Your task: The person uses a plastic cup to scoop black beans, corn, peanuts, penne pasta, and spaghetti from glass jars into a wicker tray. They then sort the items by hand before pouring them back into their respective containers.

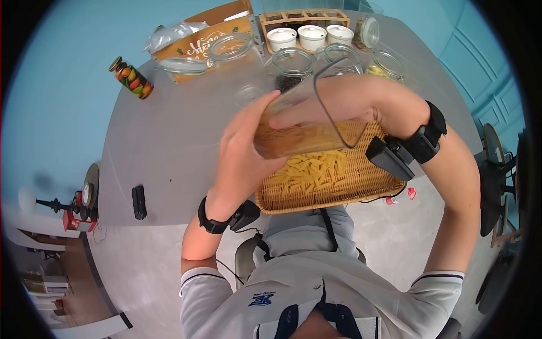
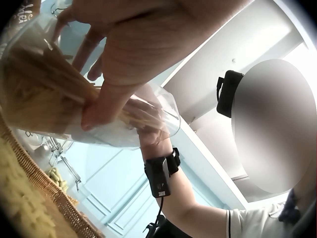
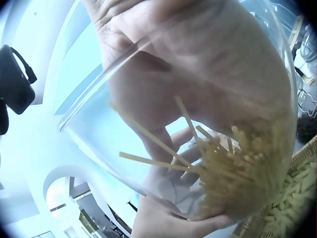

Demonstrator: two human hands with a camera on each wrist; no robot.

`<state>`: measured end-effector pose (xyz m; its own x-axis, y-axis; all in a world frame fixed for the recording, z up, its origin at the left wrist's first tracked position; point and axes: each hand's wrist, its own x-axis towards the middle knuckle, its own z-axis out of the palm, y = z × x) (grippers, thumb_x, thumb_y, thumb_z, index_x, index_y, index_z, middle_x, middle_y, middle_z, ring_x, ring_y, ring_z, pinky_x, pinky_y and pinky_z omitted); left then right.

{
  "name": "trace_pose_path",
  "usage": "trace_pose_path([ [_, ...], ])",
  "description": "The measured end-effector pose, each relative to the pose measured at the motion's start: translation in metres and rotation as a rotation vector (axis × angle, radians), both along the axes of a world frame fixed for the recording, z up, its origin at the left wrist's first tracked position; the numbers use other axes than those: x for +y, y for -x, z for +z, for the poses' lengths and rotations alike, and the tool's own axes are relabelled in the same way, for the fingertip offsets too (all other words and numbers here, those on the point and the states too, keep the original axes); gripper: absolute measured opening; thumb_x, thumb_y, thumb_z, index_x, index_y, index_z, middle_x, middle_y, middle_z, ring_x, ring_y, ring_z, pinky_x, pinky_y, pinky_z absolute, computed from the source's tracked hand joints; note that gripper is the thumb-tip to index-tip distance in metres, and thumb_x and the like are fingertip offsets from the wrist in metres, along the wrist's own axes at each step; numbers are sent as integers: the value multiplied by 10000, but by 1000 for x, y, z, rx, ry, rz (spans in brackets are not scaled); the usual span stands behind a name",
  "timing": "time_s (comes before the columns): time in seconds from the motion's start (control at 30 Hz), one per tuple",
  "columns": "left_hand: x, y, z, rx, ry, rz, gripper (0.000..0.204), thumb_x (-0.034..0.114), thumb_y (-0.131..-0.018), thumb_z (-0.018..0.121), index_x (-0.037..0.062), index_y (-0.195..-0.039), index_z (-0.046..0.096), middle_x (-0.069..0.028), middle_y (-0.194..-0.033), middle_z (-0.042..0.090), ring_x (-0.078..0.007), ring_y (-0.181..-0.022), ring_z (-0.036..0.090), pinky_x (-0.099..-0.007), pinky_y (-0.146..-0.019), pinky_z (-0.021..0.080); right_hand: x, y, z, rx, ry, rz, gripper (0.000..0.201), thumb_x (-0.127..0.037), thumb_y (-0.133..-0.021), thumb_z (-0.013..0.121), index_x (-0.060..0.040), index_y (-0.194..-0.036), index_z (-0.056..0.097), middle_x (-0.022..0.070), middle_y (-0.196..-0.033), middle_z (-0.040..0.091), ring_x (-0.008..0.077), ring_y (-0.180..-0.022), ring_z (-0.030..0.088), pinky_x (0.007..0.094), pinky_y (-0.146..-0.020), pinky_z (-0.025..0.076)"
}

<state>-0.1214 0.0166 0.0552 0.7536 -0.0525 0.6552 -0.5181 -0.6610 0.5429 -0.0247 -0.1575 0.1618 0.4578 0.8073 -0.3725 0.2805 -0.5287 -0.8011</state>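
My left hand (image 1: 240, 135) grips a clear, square-mouthed container (image 2: 59, 133) from the outside, thumb on one side and fingers on the other. The container lies tipped on its side above a wicker tray (image 1: 372, 169), its mouth turned toward my right arm. Long, thin dry noodles (image 3: 242, 173) are bunched at its closed end, a few strands sticking out toward the mouth. Through that mouth reaches my right hand (image 3: 198, 74), palm inside the container and fingers stretched toward the noodles. Its fingertips are partly hidden among the noodles. Short pasta tubes (image 1: 313, 172) lie in the tray below.
Behind the tray stand glass jars (image 1: 291, 62), three white lidded pots (image 1: 311, 37) in a wooden rack and a printed wooden box (image 1: 206, 48). A tall jar of colourful contents (image 1: 132, 79) stands far left. A small black object (image 1: 139, 201) lies near the table's left front edge.
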Motion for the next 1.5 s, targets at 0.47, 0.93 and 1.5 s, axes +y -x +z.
trace_pose_path([
  [0.47,-41,-35,-31,-111,-530,53,730,55,-695,800,184,-1371,556,-2,-1303,592,-212,-1242,563,-551,-1020,358,-51,-28,-119,-92,-207,-103,781,-367,-824,813,6,-1430,491,174,-1371,589,263,-1263,555,359,-1063,438],
  [0.93,-72,-53,-29,-137,-566,-45,578,68,-798,719,173,-1345,564,-15,-1252,605,-223,-1224,565,-551,-1017,351,-101,-44,-159,-217,-356,-216,819,-411,-830,782,16,-1451,463,203,-1394,566,295,-1274,550,362,-1082,428],
  [1.5,-93,-53,-23,-123,-693,-82,639,49,-750,738,185,-1350,569,-10,-1285,611,-216,-1227,566,-536,-1021,360,-117,-25,-159,-347,-345,-122,566,-308,-948,744,11,-1365,533,180,-1325,587,291,-1221,572,377,-1045,444],
])
